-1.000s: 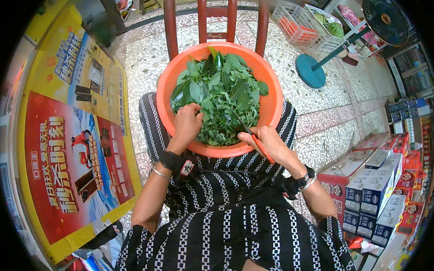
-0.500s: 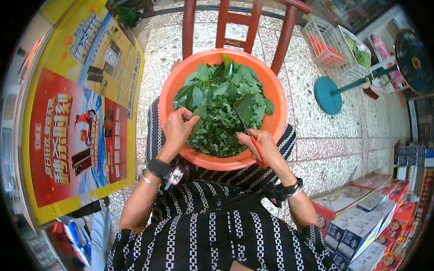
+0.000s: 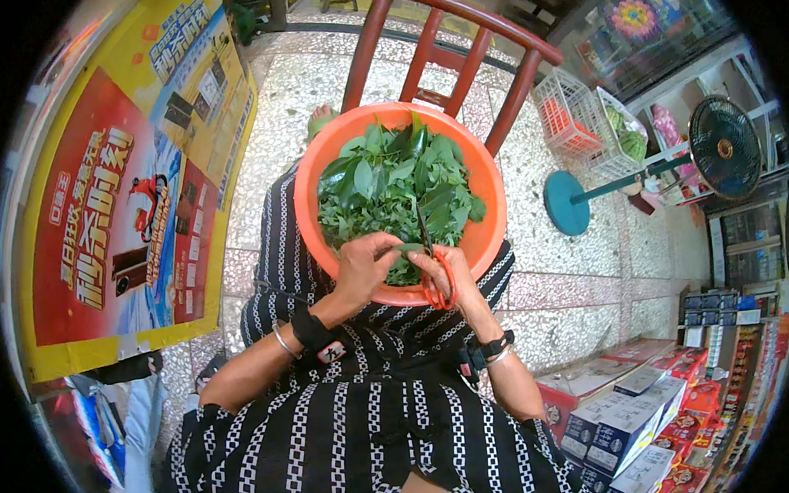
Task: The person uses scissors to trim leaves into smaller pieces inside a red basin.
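Note:
A large orange basin (image 3: 486, 169) rests on my lap, heaped with green leaves (image 3: 390, 173); whole leaves lie toward the far side and cut shreds nearer me. With my right hand (image 3: 459, 279) I hold scissors (image 3: 425, 237) with orange-red handles, fingers in the loops and dark blades pointing away over the basin. My left hand (image 3: 365, 265) is closed in a pinch at the near side of the basin. Its fingertips grip a green leaf (image 3: 409, 247), which reaches across to my right fingers, beside the blades.
A red wooden chair (image 3: 449, 53) stands just beyond the basin. To the right are a fan (image 3: 726, 148) with a teal base (image 3: 567, 203), white crates (image 3: 566, 114) and stacked boxes (image 3: 622, 425). A yellow-edged poster panel (image 3: 132, 195) borders my left.
My left hand has moved right and nearer me, from the basin's left side to beside the scissors. The right hand with the scissors has turned and drawn slightly nearer. The whole view has shifted.

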### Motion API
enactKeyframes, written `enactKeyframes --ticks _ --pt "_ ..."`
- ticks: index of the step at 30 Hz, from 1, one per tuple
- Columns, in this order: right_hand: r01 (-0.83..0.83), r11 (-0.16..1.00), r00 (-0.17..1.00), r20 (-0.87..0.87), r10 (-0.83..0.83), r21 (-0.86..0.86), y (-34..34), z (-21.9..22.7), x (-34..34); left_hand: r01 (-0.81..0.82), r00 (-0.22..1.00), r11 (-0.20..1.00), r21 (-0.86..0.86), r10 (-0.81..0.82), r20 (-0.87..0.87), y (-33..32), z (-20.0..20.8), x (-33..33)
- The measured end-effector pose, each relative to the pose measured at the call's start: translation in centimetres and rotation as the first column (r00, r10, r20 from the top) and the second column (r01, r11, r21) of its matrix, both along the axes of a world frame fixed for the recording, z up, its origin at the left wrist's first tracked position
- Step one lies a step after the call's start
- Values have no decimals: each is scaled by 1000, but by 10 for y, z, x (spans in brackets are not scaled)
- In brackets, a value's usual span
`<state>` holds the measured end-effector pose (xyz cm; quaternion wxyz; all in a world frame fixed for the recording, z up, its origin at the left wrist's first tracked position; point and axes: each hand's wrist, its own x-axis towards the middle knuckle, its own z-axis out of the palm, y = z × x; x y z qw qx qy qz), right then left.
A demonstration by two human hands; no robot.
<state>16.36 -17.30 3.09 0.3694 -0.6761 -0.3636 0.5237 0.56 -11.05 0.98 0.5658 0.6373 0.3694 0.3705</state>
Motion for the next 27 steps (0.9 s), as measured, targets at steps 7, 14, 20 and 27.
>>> enactKeyframes --ticks 7,14,20,27 --pt "125 988 990 -81 -118 89 4 -1 -14 -140 988 971 191 149 -31 10 -9 -2" --pt "196 974 977 -111 -184 110 12 -17 -17 -44 990 929 -368 90 106 16 -33 -4" --pt "219 963 975 -4 -221 156 12 -6 -17 -2 938 819 -573 201 283 23 -44 -10" --pt "41 997 994 95 -46 59 20 -3 -24 -63 953 921 -384 171 252 19 -37 1"
